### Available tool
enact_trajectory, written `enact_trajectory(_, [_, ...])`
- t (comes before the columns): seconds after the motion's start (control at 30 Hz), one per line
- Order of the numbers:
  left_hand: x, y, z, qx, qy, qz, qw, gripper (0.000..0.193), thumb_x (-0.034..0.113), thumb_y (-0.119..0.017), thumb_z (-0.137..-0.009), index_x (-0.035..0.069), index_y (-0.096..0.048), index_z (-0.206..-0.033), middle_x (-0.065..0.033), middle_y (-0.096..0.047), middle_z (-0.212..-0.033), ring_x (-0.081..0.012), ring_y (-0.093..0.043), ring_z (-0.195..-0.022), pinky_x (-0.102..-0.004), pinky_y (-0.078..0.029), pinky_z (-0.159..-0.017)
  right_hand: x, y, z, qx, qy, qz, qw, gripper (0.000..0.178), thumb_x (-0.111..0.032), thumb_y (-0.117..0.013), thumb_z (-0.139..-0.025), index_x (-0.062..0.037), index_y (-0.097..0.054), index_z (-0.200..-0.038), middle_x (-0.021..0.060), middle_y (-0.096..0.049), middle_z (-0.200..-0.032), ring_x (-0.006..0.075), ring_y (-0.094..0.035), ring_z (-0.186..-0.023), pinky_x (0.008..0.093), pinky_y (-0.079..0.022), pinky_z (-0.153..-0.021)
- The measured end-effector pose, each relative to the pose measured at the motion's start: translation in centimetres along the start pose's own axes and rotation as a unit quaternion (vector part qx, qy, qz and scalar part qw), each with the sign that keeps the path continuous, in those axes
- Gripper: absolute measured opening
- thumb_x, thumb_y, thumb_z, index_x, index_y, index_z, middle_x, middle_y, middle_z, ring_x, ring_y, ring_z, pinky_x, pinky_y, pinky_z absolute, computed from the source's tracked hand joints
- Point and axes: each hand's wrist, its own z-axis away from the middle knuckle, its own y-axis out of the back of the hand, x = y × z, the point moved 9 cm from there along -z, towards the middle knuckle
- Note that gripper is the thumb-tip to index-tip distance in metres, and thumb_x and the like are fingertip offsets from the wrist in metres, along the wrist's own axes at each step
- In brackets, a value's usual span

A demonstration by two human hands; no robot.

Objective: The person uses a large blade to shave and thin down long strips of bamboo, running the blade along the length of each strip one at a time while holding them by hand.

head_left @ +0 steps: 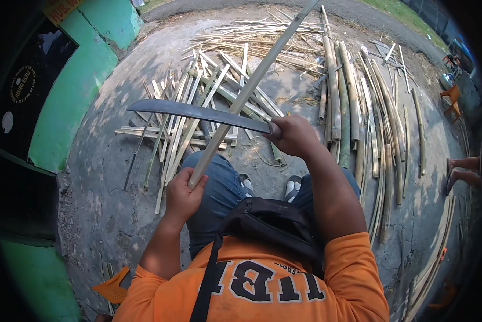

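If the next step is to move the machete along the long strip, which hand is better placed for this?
The right hand, probably: it grips the machete, which crosses the long strip in this view. The left hand holds the strip near its lower end, so it seems better for steadying.

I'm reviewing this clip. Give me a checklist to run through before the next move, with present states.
1. Right hand closed on the machete handle: ok.
2. Left hand gripping the long strip near its lower end: ok.
3. Left hand apart from the blade: ok.
4. Blade touching the strip where they cross: cannot tell.
5. Hands gloved: not ok, both bare.
6. Ground ahead free of loose strips: not ok, a pile lies there.
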Motion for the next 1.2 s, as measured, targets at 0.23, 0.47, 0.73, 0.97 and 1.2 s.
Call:
enact_trajectory(0.23, [-0.2, 1.4, 0.2, 0.042, -0.019, -0.051, 0.998, 0.029, 0.029, -0.079, -0.094, 0.002, -0.068, -0.093, -0.0174, -0.069, -0.079, -0.0382, -0.069, -0.072, -0.0442, -0.052, -0.065, 4.1, 1.6, -0.3, 0.057, -0.128, 0.052, 0.989, 0.017, -0.028, -0.069, -0.09, -0.0121, -0.074, -0.09, 0.0168, -0.073, -0.082, 0.0422, -0.07, -0.083, 0.0534, -0.056, -0.076])
enact_trajectory(0.47, [-3.0, 2.7, 2.0, 0.049, -0.011, -0.059, 0.997, 0.029, 0.028, -0.08, -0.094, 0.002, -0.066, -0.092, -0.0182, -0.068, -0.08, -0.0403, -0.068, -0.073, -0.0448, -0.052, -0.065, 12.1, 6.5, 3.0, 0.232, -0.316, -0.076, 0.917, 0.032, -0.041, -0.077, -0.09, -0.0107, -0.078, -0.1, 0.0175, -0.074, -0.085, 0.0381, -0.071, -0.083, 0.0467, -0.054, -0.076])
enact_trajectory(0.73, [-4.9, 3.8, 3.4, 0.08, -0.032, -0.066, 0.994, 0.029, 0.027, -0.081, -0.093, 0.003, -0.066, -0.094, -0.0183, -0.068, -0.08, -0.0412, -0.068, -0.074, -0.0463, -0.052, -0.067, 14.2, 4.4, 3.6, 0.296, -0.361, -0.32, 0.825, 0.038, -0.039, -0.082, -0.09, -0.0027, -0.07, -0.085, 0.0038, -0.065, -0.071, 0.0148, -0.06, -0.063, 0.0355, -0.048, -0.062])
enact_trajectory(0.97, [-6.9, 3.7, 4.9, 0.072, -0.009, -0.072, 0.995, 0.028, 0.027, -0.081, -0.092, 0.003, -0.066, -0.095, -0.0187, -0.069, -0.081, -0.0422, -0.069, -0.076, -0.0472, -0.053, -0.067, 13.7, 3.4, 3.3, 0.289, -0.354, -0.403, 0.793, 0.037, -0.037, -0.082, -0.091, -0.006, -0.065, -0.082, 0.0008, -0.059, -0.067, 0.011, -0.055, -0.055, 0.0307, -0.044, -0.054])
enact_trajectory(1.2, [-6.7, 4.0, 5.2, 0.092, -0.011, -0.106, 0.99, 0.029, 0.028, -0.081, -0.092, 0.003, -0.067, -0.097, -0.0193, -0.07, -0.083, -0.0437, -0.069, -0.077, -0.0486, -0.053, -0.068, 13.8, 3.0, 3.2, 0.287, -0.349, -0.415, 0.789, 0.037, -0.037, -0.082, -0.091, -0.0054, -0.065, -0.084, 0.0012, -0.059, -0.068, 0.0115, -0.055, -0.055, 0.0309, -0.045, -0.053])
